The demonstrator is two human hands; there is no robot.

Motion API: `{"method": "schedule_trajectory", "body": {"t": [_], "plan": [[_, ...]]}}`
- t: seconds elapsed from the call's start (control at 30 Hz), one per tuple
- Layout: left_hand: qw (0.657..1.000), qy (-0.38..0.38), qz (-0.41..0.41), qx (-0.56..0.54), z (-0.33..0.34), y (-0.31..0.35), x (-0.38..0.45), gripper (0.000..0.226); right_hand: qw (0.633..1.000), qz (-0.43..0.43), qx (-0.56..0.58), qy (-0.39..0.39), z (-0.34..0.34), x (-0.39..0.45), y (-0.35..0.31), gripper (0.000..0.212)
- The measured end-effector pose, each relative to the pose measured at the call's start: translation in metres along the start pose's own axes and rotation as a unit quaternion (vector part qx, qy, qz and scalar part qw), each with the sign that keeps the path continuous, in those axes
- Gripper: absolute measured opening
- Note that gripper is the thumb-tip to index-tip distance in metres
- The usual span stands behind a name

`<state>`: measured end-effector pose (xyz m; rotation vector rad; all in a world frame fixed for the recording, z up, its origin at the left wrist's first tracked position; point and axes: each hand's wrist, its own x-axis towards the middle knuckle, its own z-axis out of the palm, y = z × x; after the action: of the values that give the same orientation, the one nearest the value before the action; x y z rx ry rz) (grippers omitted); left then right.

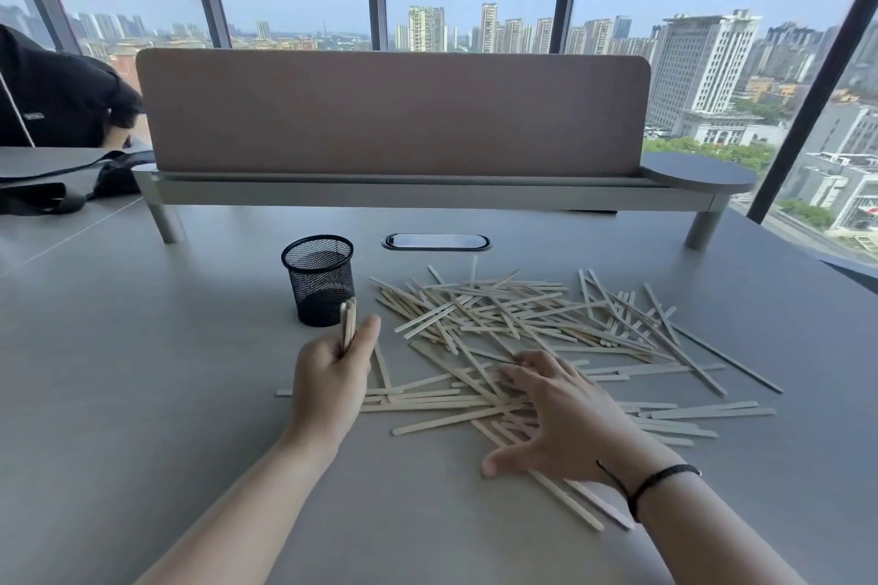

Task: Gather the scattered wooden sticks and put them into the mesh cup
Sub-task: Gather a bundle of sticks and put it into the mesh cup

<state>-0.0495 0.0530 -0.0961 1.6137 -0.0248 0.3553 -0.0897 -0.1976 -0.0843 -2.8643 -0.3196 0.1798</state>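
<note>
Already a small bundle in one of the hands, the rest of the wooden sticks [522,337] lying loose on the surface [142,371]

Head view: the left hand [332,375] is clenched on a few sticks [348,321] held upright just in front of the mesh cup [318,280]; the right hand [560,413], fingers spread and grasping nothing, rests flat on the pile to the right of the cup. Likely risks: the bundle's ends catching the light cup's rim and tipping it, or thin flat sticks slipping from a hurried scoop

Grey desk [142,371] w/ pink divider panel [394,109], oval cable port [436,241], black bag [57,190] far left, maybe a jacket [52,100] behind.
</note>
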Motion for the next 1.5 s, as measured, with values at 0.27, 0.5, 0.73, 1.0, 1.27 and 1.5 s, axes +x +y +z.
{"method": "schedule_trajectory", "body": {"t": [0.27, 0.5, 0.73, 1.0, 1.27, 1.5], "plan": [[0.877, -0.218, 0.168, 0.393, -0.004, -0.005, -0.009, 0.071, 0.998, -0.015, 0.044, 0.052, 0.005, 0.011, 0.004, 0.071], [0.826, -0.263, 0.169, 0.469, 0.003, 0.0, -0.015, 0.045, 0.998, -0.018, 0.016, 0.062, 0.003, 0.006, 0.001, 0.057], [0.831, -0.261, 0.135, 0.472, 0.007, 0.007, -0.017, 0.038, 0.992, 0.027, -0.042, 0.119, 0.013, 0.01, 0.001, 0.08], [0.818, -0.263, 0.116, 0.498, 0.01, 0.006, -0.018, 0.032, 0.989, 0.01, -0.032, 0.143, 0.02, 0.016, -0.004, 0.071], [0.802, -0.25, 0.146, 0.522, 0.013, 0.008, -0.023, 0.021, 0.987, 0.013, -0.051, 0.154, 0.022, 0.015, -0.008, 0.072], [0.822, -0.244, 0.161, 0.488, 0.013, 0.004, -0.021, 0.026, 0.983, 0.005, -0.067, 0.168, 0.021, 0.013, -0.011, 0.069]]}}
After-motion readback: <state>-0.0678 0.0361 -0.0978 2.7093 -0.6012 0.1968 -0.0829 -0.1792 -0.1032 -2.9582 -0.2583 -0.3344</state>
